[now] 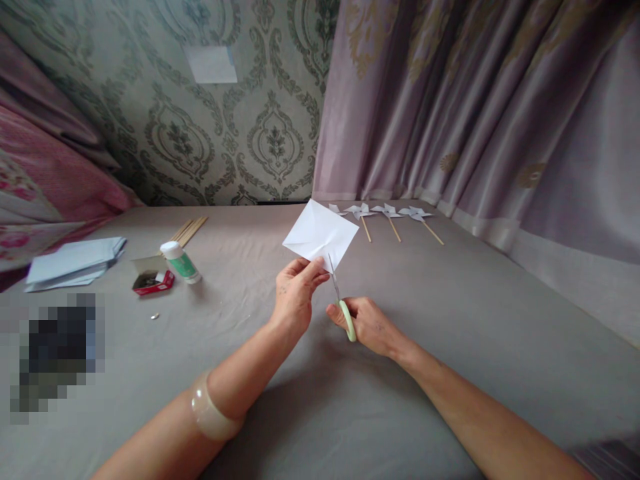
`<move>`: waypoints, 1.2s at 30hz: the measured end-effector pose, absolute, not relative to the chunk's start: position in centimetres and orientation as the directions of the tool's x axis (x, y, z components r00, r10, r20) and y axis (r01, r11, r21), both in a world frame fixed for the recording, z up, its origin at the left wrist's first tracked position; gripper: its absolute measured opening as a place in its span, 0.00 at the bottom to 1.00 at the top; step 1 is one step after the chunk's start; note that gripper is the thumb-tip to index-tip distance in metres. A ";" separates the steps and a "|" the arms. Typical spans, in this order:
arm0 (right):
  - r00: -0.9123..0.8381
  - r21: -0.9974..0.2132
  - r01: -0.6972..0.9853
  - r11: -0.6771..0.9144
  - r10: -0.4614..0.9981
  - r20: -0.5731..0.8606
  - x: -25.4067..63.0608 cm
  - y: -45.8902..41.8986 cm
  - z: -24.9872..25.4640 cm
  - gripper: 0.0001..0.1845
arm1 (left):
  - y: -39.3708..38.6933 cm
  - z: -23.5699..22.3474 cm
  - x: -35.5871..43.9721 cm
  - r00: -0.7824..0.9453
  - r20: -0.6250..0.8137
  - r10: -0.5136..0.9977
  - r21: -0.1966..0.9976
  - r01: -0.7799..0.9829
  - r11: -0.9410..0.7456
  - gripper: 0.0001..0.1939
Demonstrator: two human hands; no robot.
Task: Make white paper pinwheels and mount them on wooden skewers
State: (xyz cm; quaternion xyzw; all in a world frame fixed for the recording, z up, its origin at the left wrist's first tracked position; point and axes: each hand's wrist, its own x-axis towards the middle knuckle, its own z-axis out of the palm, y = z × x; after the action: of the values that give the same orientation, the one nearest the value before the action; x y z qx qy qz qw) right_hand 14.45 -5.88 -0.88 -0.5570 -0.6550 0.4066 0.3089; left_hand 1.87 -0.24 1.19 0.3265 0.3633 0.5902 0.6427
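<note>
A white square of paper with crease lines is held up in front of me, one corner pointing upward. My left hand pinches it near its lower corner. The fingers of my right hand are wrapped round the pale green handles of a pair of scissors. The scissors' blades point up and lie at the paper's lower corner, close to my left fingertips. Whether the blades are parted is too fine to tell.
Paper pinwheels on sticks lie at the back right. To the left are a paper stack, wooden sticks, a white-and-green glue bottle, a red box of small dark items and a small shiny piece.
</note>
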 end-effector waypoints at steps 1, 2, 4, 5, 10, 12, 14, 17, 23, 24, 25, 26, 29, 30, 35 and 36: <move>-0.185 -0.879 0.474 0.045 0.982 -0.049 14.4 -5.9 -0.9 0.30 | -0.3 1.2 1.9 0.038 -0.084 0.996 0.846 -0.525 0.091 0.12; -0.182 -0.881 0.471 0.042 0.982 -0.051 14.4 -5.9 -0.8 0.30 | -0.3 1.2 1.9 0.037 -0.085 0.996 0.845 -0.527 0.092 0.11; -0.175 -0.884 0.465 0.033 0.983 -0.055 14.4 -5.8 -0.8 0.31 | -0.3 1.3 2.0 0.036 -0.088 0.995 0.843 -0.530 0.094 0.11; -0.173 -0.886 0.464 0.029 0.983 -0.058 14.4 -5.8 -0.8 0.31 | -0.4 1.3 2.0 0.036 -0.089 0.995 0.842 -0.531 0.094 0.11; -0.161 -0.890 0.456 0.016 0.985 -0.065 14.3 -5.9 -0.6 0.30 | -0.4 1.4 2.0 0.044 -0.090 0.995 0.846 -0.524 0.099 0.11; -0.157 -0.892 0.452 0.009 0.985 -0.069 14.3 -5.9 -0.6 0.30 | -0.4 1.3 1.9 0.046 -0.090 0.995 0.846 -0.524 0.101 0.11; -0.153 -0.895 0.446 0.002 0.986 -0.074 14.3 -5.9 -0.6 0.30 | -0.3 1.2 1.9 0.044 -0.089 0.995 0.845 -0.525 0.099 0.11; -0.141 -0.895 0.446 -0.007 0.987 -0.077 14.3 -5.8 -0.9 0.29 | -0.3 1.1 1.9 0.042 -0.085 0.995 0.842 -0.530 0.094 0.11; -0.121 -0.895 0.446 -0.005 0.990 -0.066 14.3 -5.8 -1.3 0.28 | -0.3 1.3 1.9 0.040 -0.071 0.997 0.835 -0.545 0.082 0.11; -0.115 -0.894 0.447 -0.004 0.991 -0.062 14.2 -5.8 -1.3 0.28 | -0.3 1.3 1.9 0.040 -0.068 0.997 0.834 -0.546 0.079 0.11; -0.109 -0.894 0.447 -0.003 0.992 -0.058 14.2 -5.8 -1.2 0.28 | -0.3 1.3 1.9 0.040 -0.066 0.997 0.833 -0.548 0.077 0.11; -0.105 -0.895 0.446 -0.003 0.993 -0.055 14.2 -5.8 -1.2 0.28 | -0.3 1.3 1.9 0.040 -0.065 0.997 0.832 -0.550 0.076 0.11; -0.093 -0.897 0.443 -0.002 0.995 -0.048 14.2 -5.8 -1.2 0.28 | -0.3 1.3 1.9 0.037 -0.065 0.997 0.829 -0.554 0.075 0.11; -0.089 -0.896 0.445 0.000 0.995 -0.044 14.2 -5.8 -1.3 0.28 | -0.3 1.3 1.9 0.037 -0.067 0.997 0.829 -0.555 0.076 0.11; -0.068 -0.886 0.465 0.006 0.997 -0.029 14.2 -5.7 -1.5 0.28 | -0.3 1.2 1.9 0.037 -0.072 0.997 0.828 -0.555 0.080 0.11; -0.067 -0.884 0.467 0.007 0.997 -0.028 14.2 -5.7 -1.5 0.28 | -0.3 1.2 1.9 0.035 -0.073 0.997 0.828 -0.555 0.080 0.11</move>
State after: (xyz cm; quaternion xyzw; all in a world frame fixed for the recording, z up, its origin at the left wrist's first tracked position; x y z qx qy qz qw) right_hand 14.23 -5.74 -1.54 -0.5901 -0.6205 0.3853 0.3440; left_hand 1.91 -0.27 1.19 0.3157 0.3496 0.6003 0.6463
